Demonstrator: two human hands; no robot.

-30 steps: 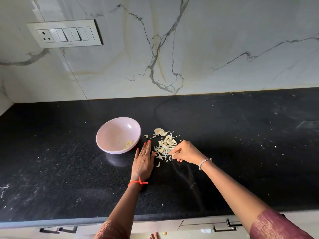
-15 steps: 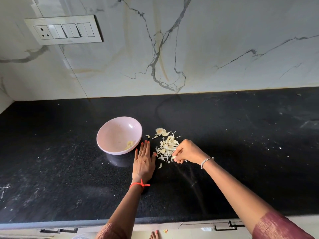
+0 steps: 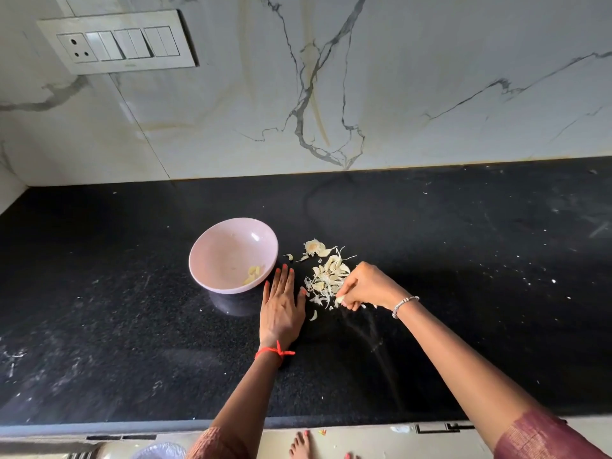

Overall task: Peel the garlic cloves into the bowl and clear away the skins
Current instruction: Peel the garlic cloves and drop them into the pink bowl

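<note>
Overhead, we see our left hand (image 3: 281, 309) lying flat and released on the black counter (image 3: 463, 260), just beside the pink bowl (image 3: 212, 246) holding peeled cloves (image 3: 253, 274). Our right hand (image 3: 367, 288) curls at the near edge of the skins pile (image 3: 326, 276), seemingly pinching a pale scrap (image 3: 340, 299).

No legible text, numbers or brand anywhere. The switch plate (image 3: 117, 41) at the wall's upper left corner carries a tiny mark on its lower edge, too small to read.
</note>
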